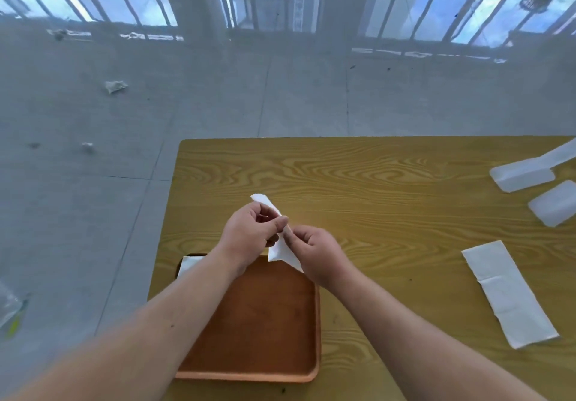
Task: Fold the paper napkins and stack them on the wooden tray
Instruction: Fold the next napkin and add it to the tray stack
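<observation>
White paper napkin (282, 252), partly folded, held over the far edge of the wooden tray (265, 322); left hand (249, 235) and right hand (314, 251) both pinch it. A second napkin (508, 294) lies on the counter (374, 182), right of the tray (not yet folded). Pulling the hands apart could tear the thin paper.

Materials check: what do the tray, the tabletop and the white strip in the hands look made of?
Tray: reddish-brown wood by its faint grain, smooth matte finish. Tabletop: yellow wood-grain with slight sheen; regular swirls suggest laminate, unsure. White strip: thin soft paper, likely tissue; bends limply where left hand and right hand pinch it.
</observation>
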The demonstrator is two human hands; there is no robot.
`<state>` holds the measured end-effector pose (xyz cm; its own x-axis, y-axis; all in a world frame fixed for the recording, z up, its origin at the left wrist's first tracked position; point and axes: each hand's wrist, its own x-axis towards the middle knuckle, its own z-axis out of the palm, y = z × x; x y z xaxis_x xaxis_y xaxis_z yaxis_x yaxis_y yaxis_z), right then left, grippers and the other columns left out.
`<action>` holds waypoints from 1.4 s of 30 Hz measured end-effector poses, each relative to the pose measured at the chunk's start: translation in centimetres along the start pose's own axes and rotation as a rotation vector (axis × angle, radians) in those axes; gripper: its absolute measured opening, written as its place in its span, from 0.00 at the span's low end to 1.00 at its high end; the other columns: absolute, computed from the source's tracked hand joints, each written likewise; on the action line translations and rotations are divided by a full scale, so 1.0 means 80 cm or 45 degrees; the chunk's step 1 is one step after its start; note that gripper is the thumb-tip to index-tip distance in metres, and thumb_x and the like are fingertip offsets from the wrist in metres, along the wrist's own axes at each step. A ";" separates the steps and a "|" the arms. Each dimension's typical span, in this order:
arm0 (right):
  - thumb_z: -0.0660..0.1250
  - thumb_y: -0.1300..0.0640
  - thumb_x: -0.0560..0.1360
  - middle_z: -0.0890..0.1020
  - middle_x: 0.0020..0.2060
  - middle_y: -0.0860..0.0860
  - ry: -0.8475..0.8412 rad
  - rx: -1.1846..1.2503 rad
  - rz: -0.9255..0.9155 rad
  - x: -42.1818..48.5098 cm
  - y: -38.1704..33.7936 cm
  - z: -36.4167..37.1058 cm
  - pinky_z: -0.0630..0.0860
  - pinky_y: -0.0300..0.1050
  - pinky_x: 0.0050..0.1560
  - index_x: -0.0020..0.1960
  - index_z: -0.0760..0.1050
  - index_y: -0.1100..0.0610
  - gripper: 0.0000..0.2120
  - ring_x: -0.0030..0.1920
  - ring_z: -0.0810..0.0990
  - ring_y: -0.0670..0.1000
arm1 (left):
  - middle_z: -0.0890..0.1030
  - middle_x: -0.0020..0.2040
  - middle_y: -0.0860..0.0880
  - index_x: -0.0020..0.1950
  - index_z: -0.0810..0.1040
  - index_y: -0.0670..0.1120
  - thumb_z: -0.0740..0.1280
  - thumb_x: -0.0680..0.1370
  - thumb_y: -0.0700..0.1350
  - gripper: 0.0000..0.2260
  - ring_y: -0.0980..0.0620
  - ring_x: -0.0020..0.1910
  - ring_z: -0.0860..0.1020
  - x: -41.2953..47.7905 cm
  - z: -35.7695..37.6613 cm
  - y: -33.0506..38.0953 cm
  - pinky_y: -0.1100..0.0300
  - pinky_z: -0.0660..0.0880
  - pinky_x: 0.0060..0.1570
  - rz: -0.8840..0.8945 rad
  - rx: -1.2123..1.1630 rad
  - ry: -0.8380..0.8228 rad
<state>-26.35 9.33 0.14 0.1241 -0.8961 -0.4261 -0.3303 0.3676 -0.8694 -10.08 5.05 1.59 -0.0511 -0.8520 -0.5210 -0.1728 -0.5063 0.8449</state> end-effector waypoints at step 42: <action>0.69 0.53 0.70 0.75 0.32 0.50 0.131 0.237 -0.004 0.006 -0.022 -0.011 0.69 0.47 0.37 0.37 0.75 0.51 0.04 0.34 0.70 0.49 | 0.89 0.50 0.47 0.58 0.82 0.49 0.70 0.76 0.68 0.24 0.47 0.44 0.86 0.016 -0.031 0.002 0.52 0.83 0.46 -0.434 -0.118 -0.084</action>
<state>-26.52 8.07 1.71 0.0259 -0.9145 -0.4037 -0.1501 0.3956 -0.9061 -7.75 3.53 1.37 -0.0701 -0.6233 -0.7788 -0.1009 -0.7723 0.6272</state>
